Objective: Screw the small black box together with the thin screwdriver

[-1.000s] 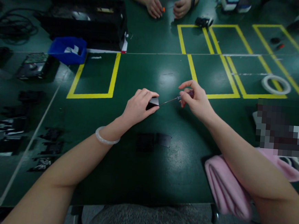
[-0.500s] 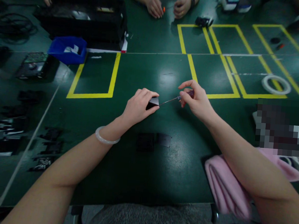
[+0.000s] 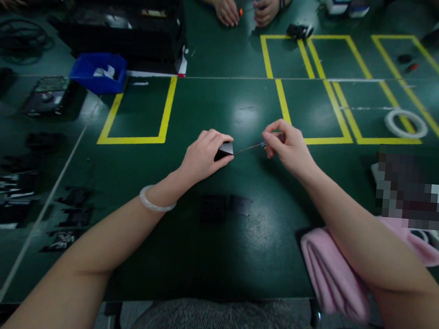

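Near the middle of the green table, my left hand (image 3: 205, 156) is closed around a small black box-shaped part (image 3: 225, 150), whose right end shows between thumb and fingers. My right hand (image 3: 286, 143) grips the handle of a thin-shafted screwdriver (image 3: 252, 147). Its tip points left and meets the near right corner of the black part; whether it sits in a screw or slot is too small to tell. Two flat black pieces, a square one (image 3: 213, 208) and a smaller one (image 3: 240, 205), lie on the table below my hands.
A large black housing (image 3: 119, 35) and a blue bin (image 3: 99, 72) stand at the back left. Several dark parts (image 3: 73, 216) lie at left. A white tape roll (image 3: 405, 123) and pink cloth (image 3: 335, 270) are at right. Co-workers' hands (image 3: 227, 9) rest across the table.
My right fingers have closed in around the screwdriver handle; my left hand and the black part stay put. At the back left, a co-worker's hand has moved left off the black housing.
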The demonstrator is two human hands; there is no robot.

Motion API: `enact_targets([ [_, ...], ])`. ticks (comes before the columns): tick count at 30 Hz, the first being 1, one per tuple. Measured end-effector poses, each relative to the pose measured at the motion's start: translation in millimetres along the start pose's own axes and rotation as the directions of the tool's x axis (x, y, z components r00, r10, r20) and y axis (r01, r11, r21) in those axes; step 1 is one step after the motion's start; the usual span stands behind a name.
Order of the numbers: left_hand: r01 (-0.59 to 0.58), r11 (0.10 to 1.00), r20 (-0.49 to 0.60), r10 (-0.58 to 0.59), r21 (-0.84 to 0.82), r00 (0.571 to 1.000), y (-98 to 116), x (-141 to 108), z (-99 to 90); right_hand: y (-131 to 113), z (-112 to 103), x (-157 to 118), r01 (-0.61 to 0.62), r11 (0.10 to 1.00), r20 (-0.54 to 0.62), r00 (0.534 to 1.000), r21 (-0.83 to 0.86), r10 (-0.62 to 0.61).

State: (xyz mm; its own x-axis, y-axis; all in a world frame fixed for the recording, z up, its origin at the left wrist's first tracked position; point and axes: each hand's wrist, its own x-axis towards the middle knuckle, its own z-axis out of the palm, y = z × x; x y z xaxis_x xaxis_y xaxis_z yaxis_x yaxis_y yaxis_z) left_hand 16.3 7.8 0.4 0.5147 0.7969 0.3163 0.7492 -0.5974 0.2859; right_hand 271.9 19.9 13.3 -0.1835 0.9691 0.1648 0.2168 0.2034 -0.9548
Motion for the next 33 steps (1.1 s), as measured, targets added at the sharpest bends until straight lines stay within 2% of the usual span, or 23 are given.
enact_targets([
  [7, -0.004, 1.0, -0.005, 0.004, 0.004, 1.0, -0.5, -0.4, 0.0, -4.5, 0.2, -0.6, 0.034, 0.999, -0.003, 0.999, -0.003, -0.034],
  [15, -0.005, 1.0, -0.005, 0.006, 0.002, 1.0, -0.7, -0.2, 0.6, -3.6, 1.5, 0.3, -0.028, 0.999, -0.014, 1.0, -0.02, 0.027],
  [19, -0.011, 1.0, -0.01, 0.011, 0.0, 1.0, -0.9, -0.2, 0.7, -2.1, 1.3, 0.3, 0.007, 1.0, 0.001, 1.0, 0.026, -0.007],
  [27, -0.001, 1.0, 0.002, 0.001, -0.007, 1.0, 0.2, 0.3, -0.8, 0.4, 0.4, 0.4, 0.051, 0.998, -0.026, 0.998, -0.021, -0.052],
  [33, 0.001, 1.0, 0.002, -0.001, -0.007, 1.0, 0.5, 0.1, -0.8, -0.5, 1.3, 0.1, 0.001, 1.0, -0.013, 1.0, 0.011, -0.001],
])
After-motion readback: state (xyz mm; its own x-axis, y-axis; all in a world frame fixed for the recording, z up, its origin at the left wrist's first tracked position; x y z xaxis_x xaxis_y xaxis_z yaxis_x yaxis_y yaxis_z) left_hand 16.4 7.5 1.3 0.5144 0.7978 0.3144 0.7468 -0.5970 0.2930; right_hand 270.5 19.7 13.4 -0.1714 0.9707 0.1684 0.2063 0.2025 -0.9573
